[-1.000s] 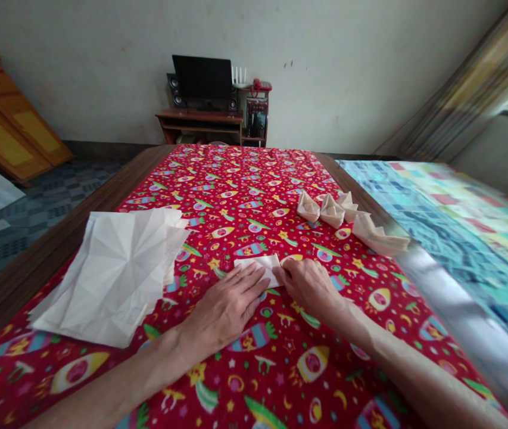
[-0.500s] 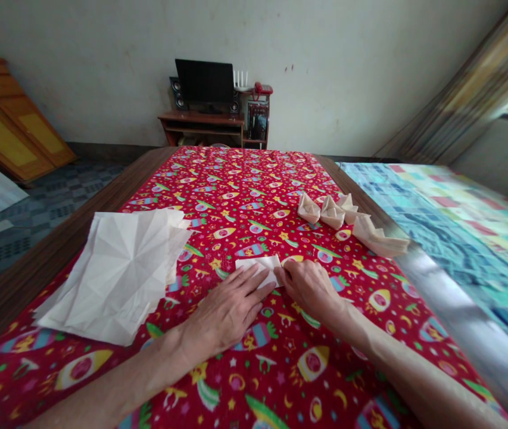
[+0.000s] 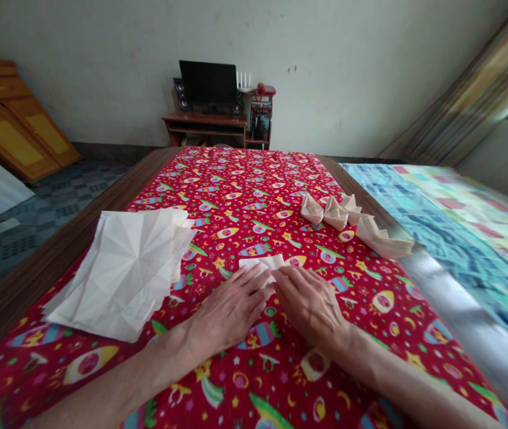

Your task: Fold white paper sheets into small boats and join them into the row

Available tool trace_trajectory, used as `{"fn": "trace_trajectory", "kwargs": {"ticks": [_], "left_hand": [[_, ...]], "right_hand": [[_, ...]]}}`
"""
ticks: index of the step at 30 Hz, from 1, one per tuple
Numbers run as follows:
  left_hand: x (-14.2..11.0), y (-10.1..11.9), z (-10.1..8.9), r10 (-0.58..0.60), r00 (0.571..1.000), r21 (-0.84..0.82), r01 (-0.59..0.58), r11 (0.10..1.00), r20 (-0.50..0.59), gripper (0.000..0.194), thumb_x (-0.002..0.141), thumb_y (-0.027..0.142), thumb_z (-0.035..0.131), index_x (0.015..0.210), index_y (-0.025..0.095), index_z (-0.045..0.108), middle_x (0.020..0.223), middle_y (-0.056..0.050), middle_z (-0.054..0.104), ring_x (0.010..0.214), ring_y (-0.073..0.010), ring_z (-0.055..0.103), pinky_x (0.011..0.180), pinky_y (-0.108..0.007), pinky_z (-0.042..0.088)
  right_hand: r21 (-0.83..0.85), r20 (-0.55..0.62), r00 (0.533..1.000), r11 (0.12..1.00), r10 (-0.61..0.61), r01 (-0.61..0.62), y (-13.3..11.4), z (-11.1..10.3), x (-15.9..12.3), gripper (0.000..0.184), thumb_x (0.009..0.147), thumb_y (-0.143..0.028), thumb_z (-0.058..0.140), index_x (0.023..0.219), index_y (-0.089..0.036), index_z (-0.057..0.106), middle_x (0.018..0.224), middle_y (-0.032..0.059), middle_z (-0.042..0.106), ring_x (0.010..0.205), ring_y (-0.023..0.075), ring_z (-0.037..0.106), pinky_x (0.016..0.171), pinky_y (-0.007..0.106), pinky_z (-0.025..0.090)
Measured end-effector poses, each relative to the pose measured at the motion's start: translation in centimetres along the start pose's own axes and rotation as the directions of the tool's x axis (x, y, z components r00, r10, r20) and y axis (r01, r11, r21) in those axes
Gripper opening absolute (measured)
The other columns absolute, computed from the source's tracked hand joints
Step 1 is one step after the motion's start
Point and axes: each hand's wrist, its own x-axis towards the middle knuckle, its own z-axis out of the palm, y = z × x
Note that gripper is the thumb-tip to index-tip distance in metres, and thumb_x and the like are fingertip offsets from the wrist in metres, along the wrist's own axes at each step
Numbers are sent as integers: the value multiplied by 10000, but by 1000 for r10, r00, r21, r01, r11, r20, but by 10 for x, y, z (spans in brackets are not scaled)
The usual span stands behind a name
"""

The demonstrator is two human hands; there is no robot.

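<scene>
A small folded sheet of white paper (image 3: 261, 262) lies on the red patterned tablecloth in front of me, partly covered by both hands. My left hand (image 3: 238, 301) rests flat across its left and near part, fingers stretched out. My right hand (image 3: 309, 301) is at the paper's right edge, its fingers extended and bent slightly downward, with the fingertips touching the paper. To the left lies a stack of creased white paper sheets (image 3: 135, 262), the top one marked with star-like fold lines. Several folded paper boats (image 3: 336, 213) stand in a cluster to the right.
The red tablecloth (image 3: 254, 179) covers a dark wooden table (image 3: 102, 205). Beyond it, a monitor (image 3: 209, 82) stands on a small desk (image 3: 204, 122) by the wall. A bed with a blue patchwork cover (image 3: 423, 226) is at the right, and a wooden cabinet (image 3: 21, 119) at the left.
My right hand has opened from a curled pinch at the paper's right edge to fingers laid out over it. The left hand remains on the paper. The view has shifted slightly.
</scene>
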Motion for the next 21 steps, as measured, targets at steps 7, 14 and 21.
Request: {"fn": "trace_trajectory", "kwargs": {"ticks": [7,14,21], "left_hand": [[0,-1,1,-21,1000,3,21,1000,8,386,954,228,381,1326,162,462,1438,-128,412,1380,-231,293,1120,-426,315],[-5,-5,-1,-26,999,23,24,999,44,428,952,257,392,1376,202,405,1472,-79,375,1381,-228,292,1129,-430,284],[-19,-7,-4,-71,997,73,68,995,41,411,940,238,424,1350,258,446,1468,-62,383,1371,-253,314,1093,-486,317]], "right_hand": [[140,69,986,981,-149,138,-11,12,-24,601,939,-337,438,1404,23,314,1470,249,291,1383,299,248,1068,416,391],[163,165,973,977,-162,135,9,7,-38,719,945,-424,415,1482,-46,124,1530,192,131,1416,276,103,1125,442,299],[127,143,983,987,-113,95,23,11,-18,597,954,-414,392,1406,-26,355,1449,215,339,1382,285,244,1105,475,322]]}}
